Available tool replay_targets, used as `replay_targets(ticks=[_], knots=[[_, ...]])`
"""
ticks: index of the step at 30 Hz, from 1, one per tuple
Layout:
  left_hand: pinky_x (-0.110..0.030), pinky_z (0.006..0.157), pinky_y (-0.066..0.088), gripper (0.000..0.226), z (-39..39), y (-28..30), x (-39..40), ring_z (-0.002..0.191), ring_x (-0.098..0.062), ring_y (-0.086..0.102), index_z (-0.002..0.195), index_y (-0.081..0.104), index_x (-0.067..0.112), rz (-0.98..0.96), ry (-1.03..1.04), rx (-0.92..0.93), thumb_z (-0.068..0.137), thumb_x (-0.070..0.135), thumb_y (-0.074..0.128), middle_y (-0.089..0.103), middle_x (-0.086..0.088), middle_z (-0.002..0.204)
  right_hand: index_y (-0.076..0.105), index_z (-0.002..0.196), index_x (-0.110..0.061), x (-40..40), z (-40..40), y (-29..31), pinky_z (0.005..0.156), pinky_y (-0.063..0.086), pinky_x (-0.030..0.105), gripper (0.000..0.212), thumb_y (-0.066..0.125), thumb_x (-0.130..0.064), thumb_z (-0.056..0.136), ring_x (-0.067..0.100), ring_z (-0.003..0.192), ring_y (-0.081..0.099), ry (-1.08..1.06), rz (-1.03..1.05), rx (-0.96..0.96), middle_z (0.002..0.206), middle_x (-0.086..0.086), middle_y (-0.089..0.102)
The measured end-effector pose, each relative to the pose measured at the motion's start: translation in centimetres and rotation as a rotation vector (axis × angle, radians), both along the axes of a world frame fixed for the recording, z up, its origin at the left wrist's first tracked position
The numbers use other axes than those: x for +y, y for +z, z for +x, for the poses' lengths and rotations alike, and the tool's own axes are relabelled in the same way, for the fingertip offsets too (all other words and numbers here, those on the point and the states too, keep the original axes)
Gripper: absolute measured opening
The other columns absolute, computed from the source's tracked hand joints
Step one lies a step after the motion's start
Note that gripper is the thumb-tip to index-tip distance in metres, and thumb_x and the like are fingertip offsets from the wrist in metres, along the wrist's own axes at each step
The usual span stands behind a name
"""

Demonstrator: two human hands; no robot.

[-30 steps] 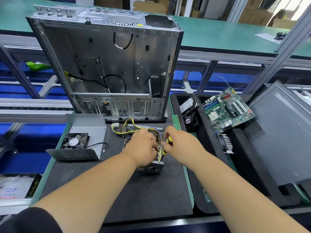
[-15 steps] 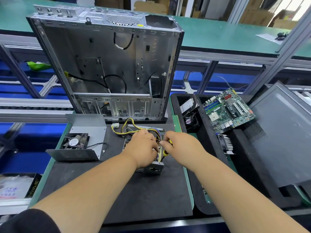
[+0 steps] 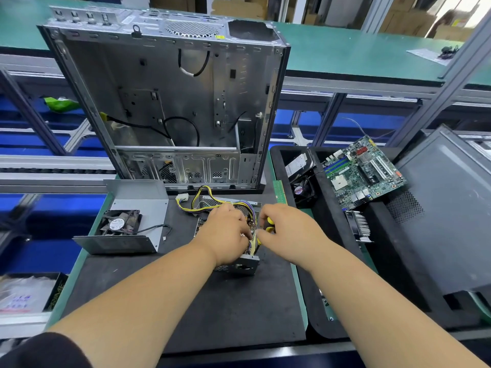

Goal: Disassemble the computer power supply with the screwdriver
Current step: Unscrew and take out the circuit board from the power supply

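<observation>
On the black mat (image 3: 212, 301), left hand (image 3: 225, 235) grips the power supply (image 3: 239, 265); right hand (image 3: 287, 232) holds the screwdriver (image 3: 269, 225).

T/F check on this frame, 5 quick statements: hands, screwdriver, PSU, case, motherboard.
1. The right hand grips the yellow-and-black screwdriver. True.
2. The power supply sits inside the computer case. False: it lies on the black mat, in front of the case.
3. The left hand rests on the power supply. True.
4. The motherboard is mounted in the case. False: it lies in the black tray on the right.
5. The removed cover with fan lies left of the power supply. True.
</observation>
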State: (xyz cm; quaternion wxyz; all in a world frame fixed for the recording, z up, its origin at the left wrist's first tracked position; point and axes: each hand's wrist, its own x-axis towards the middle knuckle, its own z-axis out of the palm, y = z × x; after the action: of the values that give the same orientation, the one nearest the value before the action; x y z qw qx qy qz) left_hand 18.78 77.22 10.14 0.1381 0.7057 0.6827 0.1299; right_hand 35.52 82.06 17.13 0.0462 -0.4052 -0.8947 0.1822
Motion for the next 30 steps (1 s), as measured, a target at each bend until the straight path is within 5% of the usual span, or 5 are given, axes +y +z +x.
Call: replay_targets(ticks=[3,9,17,23,30], knots=[[-0.032,0.102,0.023,0.028,0.06,0.09,-0.05,0.113,-0.019,0.035,0.101,0.075,0.031,0.001,0.002,-0.007,0.086,0.024,0.053,0.058,0.014,0.109,0.054,0.088,-0.025,0.12,0.01,-0.39,0.061,0.040,0.033,0.030,0.050,-0.054,0.095,0.019,0.080,0.056,-0.020,0.049,-0.024,0.080,-0.005,0.061],[-0.031,0.102,0.022,0.028,0.19,0.38,-0.07,0.113,-0.018,0.035,0.102,0.076,0.034,-0.005,0.005,-0.008,0.088,0.026,0.053,0.058,0.016,0.109,0.051,0.093,-0.026,0.29,-0.14,-0.43,0.060,0.037,0.032,0.011,0.056,-0.036,0.094,0.021,0.075,0.052,-0.020,-0.023,0.049,0.083,-0.005,0.060],[-0.029,0.099,0.020,0.029,0.26,0.72,-0.17,0.114,-0.019,0.035,0.104,0.076,0.033,-0.014,-0.001,0.007,0.088,0.024,0.053,0.059,0.014,0.112,0.052,0.092,-0.025,0.15,0.10,0.16,0.066,0.041,0.031,0.012,0.059,-0.025,0.082,0.019,0.083,0.051,0.019,-0.058,0.078,0.091,-0.005,0.053],[-0.034,0.104,0.024,0.028,0.24,0.77,-0.23,0.115,-0.019,0.036,0.102,0.075,0.031,-0.023,0.001,0.001,0.087,0.023,0.053,0.059,0.014,0.111,0.054,0.091,-0.025,0.15,0.20,-0.41,0.062,0.044,0.033,0.032,0.052,-0.057,0.094,0.020,0.080,0.057,-0.037,0.037,-0.004,0.079,-0.003,0.061],[-0.031,0.100,0.024,0.027,0.18,0.41,-0.13,0.112,-0.018,0.036,0.100,0.076,0.034,-0.006,0.003,-0.009,0.087,0.024,0.055,0.060,0.016,0.109,0.053,0.098,-0.026,0.19,0.16,-0.58,0.061,0.041,0.032,0.015,0.056,-0.040,0.096,0.023,0.079,0.056,-0.043,-0.001,0.034,0.082,-0.005,0.059]])
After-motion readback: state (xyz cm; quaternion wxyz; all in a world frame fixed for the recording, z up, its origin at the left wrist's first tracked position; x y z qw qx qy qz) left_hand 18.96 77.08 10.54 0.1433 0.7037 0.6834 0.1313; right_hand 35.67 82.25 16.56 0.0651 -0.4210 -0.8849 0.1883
